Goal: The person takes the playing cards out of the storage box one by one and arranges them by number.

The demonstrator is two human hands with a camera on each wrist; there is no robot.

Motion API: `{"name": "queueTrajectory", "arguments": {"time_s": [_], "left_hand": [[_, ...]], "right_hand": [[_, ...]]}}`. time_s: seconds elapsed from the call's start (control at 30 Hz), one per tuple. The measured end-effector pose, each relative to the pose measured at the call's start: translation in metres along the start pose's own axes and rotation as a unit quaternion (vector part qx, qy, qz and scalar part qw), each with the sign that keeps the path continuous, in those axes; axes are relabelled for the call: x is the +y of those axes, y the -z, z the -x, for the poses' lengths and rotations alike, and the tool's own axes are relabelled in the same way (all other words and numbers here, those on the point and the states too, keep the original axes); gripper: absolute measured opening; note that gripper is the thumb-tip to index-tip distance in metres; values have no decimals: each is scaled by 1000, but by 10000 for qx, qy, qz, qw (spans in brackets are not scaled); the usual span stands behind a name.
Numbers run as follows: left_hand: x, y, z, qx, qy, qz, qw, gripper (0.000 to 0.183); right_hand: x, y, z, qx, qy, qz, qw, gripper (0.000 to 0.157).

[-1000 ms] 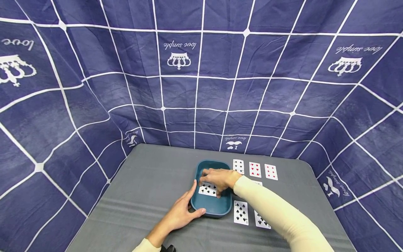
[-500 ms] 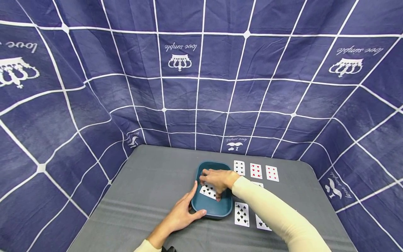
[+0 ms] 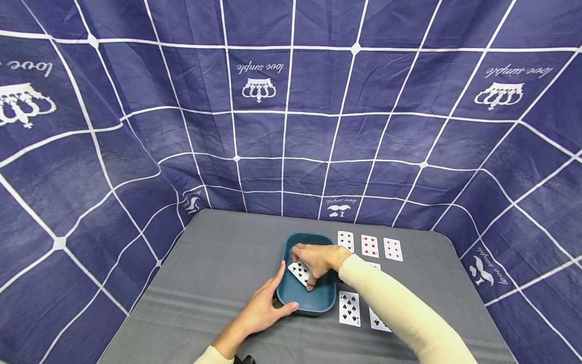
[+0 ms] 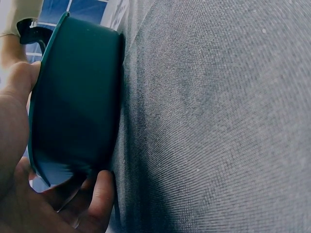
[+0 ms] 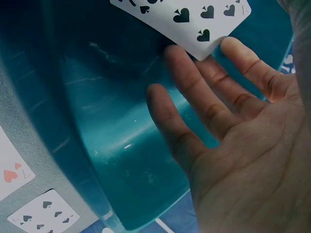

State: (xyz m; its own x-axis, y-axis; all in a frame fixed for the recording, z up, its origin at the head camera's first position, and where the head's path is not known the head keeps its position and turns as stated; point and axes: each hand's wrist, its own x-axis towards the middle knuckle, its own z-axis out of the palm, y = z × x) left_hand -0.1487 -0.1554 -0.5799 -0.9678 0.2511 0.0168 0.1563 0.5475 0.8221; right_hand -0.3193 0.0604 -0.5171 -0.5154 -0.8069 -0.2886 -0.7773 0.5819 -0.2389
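In the head view, my left hand [image 3: 261, 309] holds the near-left corner of a teal plastic tray [image 3: 313, 302], thumb at the front rim and fingers along the left side. The left wrist view shows those fingers [image 4: 99, 199] curled against the tray's outer wall. My right hand [image 3: 319, 258] reaches into the tray and pinches a spade playing card [image 3: 298, 271] between thumb and fingertips. That card [image 5: 199, 22] slants inside the tray in the right wrist view, fingertips at its corner; the thumb is out of that view.
Right of the tray lie face-up cards: a black six [image 3: 345, 241], a red heart card [image 3: 370, 246], a six of diamonds [image 3: 393, 249], an eight of spades [image 3: 349, 308] and a club card [image 3: 378, 322]. My right sleeve [image 3: 400, 303] partly covers some. Blue gridded cloth [image 3: 318, 131] surrounds the grey table [image 3: 218, 253].
The spade card has turned and tilted within the tray as the right thumb and fingers draw together on it. My left hand and the tray stay put.
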Motion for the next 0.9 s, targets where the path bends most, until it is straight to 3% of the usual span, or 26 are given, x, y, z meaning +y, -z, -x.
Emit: {"name": "queueTrajectory", "arguments": {"time_s": [0.5,0.9], "left_hand": [[1,-3,0,-37,73,-264,9996,115],[6,-1,0,11,44,76,10000,113]], "right_hand": [[6,13,38,752,185,-458,9959,82],[19,19,69,1309,-13,-860,9877,79]]}}
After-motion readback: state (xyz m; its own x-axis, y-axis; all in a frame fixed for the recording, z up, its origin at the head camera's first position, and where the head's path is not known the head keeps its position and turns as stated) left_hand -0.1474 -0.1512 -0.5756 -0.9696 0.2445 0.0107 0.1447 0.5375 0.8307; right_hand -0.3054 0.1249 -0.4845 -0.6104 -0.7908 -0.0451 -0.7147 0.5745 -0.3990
